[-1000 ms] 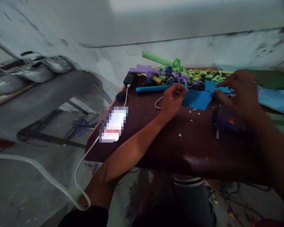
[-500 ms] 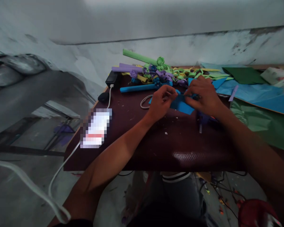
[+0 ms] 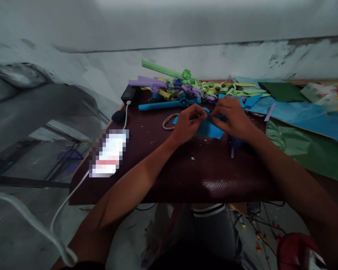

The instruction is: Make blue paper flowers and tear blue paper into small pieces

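Left hand [image 3: 187, 123]: thumb and fingertips pinched on a small blue piece [image 3: 208, 113], its form mostly hidden.
Right hand [image 3: 231, 115]: fingertips closed on the same piece, from the other side.
Blue paper sheet [image 3: 210, 131]: flat on the maroon tabletop [image 3: 169, 183], beneath and between the hands.
Blue paper tube [image 3: 160, 105]: beyond the left hand, in front of purple tubes [image 3: 148, 82].
Green paper tube [image 3: 161, 68]: at the back, slanting.
Cord loop [image 3: 166, 122]: beside the left hand.
Phone [image 3: 108, 153]: left, screen lit, pixelated.
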Action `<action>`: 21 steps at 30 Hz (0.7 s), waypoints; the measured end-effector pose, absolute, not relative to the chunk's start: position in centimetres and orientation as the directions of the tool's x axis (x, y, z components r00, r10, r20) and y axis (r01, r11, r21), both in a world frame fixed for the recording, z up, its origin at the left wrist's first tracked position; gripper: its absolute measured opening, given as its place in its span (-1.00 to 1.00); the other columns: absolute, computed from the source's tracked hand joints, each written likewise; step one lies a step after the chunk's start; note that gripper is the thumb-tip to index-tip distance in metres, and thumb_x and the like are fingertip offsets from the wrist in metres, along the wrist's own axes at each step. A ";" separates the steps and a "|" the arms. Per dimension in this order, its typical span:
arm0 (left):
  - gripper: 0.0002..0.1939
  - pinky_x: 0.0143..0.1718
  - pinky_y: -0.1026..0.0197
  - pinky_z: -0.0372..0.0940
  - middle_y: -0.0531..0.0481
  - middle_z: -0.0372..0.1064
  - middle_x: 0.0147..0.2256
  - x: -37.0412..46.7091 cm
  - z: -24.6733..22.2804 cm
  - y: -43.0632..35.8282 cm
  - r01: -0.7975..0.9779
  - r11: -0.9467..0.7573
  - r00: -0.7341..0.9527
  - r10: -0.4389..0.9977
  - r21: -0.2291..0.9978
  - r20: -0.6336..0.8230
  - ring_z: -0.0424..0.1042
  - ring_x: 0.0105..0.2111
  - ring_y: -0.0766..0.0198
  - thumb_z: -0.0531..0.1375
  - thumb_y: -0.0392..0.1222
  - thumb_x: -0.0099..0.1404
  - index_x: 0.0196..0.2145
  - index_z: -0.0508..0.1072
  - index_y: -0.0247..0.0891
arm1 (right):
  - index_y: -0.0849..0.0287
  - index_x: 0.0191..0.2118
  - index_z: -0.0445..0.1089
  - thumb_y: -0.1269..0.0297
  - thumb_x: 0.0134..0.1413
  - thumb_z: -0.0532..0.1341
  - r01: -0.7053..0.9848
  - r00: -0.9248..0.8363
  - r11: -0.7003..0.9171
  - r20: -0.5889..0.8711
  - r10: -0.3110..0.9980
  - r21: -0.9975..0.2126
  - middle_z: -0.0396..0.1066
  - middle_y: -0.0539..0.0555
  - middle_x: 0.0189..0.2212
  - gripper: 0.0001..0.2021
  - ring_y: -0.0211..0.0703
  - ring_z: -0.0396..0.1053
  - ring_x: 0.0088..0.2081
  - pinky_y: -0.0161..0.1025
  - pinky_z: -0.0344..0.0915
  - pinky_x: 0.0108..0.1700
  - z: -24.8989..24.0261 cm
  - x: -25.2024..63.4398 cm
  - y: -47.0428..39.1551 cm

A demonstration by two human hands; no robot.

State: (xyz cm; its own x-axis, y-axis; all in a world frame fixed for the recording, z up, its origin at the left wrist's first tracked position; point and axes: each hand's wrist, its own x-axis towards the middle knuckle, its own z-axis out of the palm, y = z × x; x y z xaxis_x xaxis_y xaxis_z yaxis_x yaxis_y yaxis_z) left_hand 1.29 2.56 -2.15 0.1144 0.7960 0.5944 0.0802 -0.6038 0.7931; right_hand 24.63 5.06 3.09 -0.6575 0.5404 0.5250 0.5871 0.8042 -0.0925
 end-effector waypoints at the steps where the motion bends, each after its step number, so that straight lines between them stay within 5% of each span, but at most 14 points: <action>1: -0.53 -0.12 0.14 0.45 -0.02 0.51 -0.23 1.2 -2.1 2.6 0.077 -0.593 0.100 0.804 0.801 0.586 0.49 -0.22 0.22 0.44 0.32 0.51 -0.20 0.56 -0.16 | -0.03 -0.11 0.63 0.11 0.50 0.22 0.584 -0.664 0.806 0.516 0.541 -0.094 0.59 0.16 -0.12 -0.78 0.27 0.47 0.02 0.25 0.30 0.16 3.0 24.6 5.2; 5: -0.54 -0.06 0.13 0.45 -0.01 0.46 -0.23 0.0 -2.1 3.6 0.048 -0.524 -0.104 0.844 0.850 0.527 0.50 -0.16 0.19 0.49 0.27 0.49 -0.21 0.52 -0.15 | -0.02 -0.22 0.58 0.10 0.44 0.26 0.604 -0.629 0.790 0.543 0.556 -0.109 0.56 0.13 -0.21 -0.80 0.25 0.46 -0.02 0.24 0.31 0.12 3.0 26.5 6.9; 10: -0.59 -0.26 0.21 0.34 0.06 0.42 -0.31 -1.7 -3.3 5.1 -0.094 -0.389 -0.339 0.878 0.916 0.338 0.38 -0.32 0.29 0.54 0.18 0.46 -0.16 0.51 -0.12 | 0.01 -0.29 0.48 0.17 0.47 0.27 0.713 -0.540 0.697 0.573 0.617 -0.079 0.57 0.23 -0.18 -0.79 0.25 0.48 -0.02 0.23 0.36 0.08 4.0 29.2 7.7; 16: -0.60 -0.41 0.26 0.37 0.08 0.46 -0.29 -1.0 -3.6 4.8 -0.241 -0.188 -0.281 0.953 0.952 0.117 0.38 -0.40 0.33 0.57 0.07 0.44 -0.14 0.46 -0.11 | -0.06 0.21 0.60 -0.09 0.50 0.34 0.580 -0.669 0.814 0.571 0.475 0.003 0.56 0.24 0.16 -0.64 0.36 0.46 0.21 0.35 0.33 0.24 4.1 26.9 5.4; 21: -0.63 -0.41 0.23 0.45 0.02 0.51 -0.27 0.0 -2.8 4.0 -0.306 -0.128 -0.185 0.980 0.943 0.072 0.51 -0.37 0.26 0.55 0.00 0.43 0.01 0.51 -0.11 | -0.16 0.18 0.62 0.04 0.63 0.24 0.534 -0.788 0.834 0.437 0.433 0.137 0.56 0.18 0.21 -0.76 0.39 0.42 0.24 0.36 0.29 0.23 3.7 25.4 4.3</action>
